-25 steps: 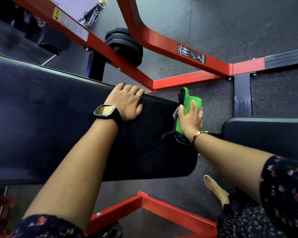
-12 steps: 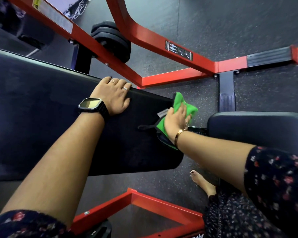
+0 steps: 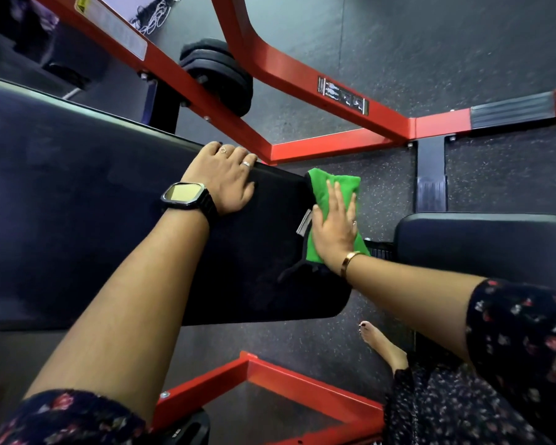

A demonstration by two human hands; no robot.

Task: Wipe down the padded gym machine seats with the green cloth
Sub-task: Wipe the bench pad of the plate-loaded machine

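The person wears a dark garment printed with small red and pale flowers, its short sleeves (image 3: 523, 345) ending above the elbows. The left hand (image 3: 222, 179) carries two thin rings and a black wristwatch (image 3: 187, 195) with an angular, pale face. The right hand (image 3: 336, 228) has a slim gold bangle (image 3: 349, 261) and a ring. The bare foot (image 3: 382, 345) shows dark-painted toenails.

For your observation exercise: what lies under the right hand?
The green cloth lies under the right hand, pressed on the end of the black pad. The pad's edge beneath the cloth is covered.
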